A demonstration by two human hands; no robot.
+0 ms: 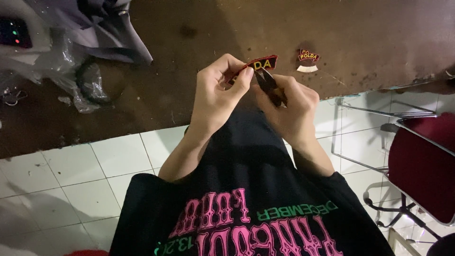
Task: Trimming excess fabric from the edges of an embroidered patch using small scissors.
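My left hand (219,92) pinches a small dark curved patch (262,63) with a red edge and yellow letters, held over the near edge of a brown table (189,42). My right hand (290,106) grips a pair of small dark snips (269,84), their tips touching the patch's lower edge. Part of the patch is hidden behind my left fingers. A second, similar patch (308,56) lies flat on the table just to the right, with a small pale strip (307,68) beneath it.
Grey cloth (95,23) and crumpled clear plastic (71,76) lie on the table's left part, beside a dark device with small lights (15,32). A red-seated metal chair (422,161) stands at the right on white floor tiles (71,180).
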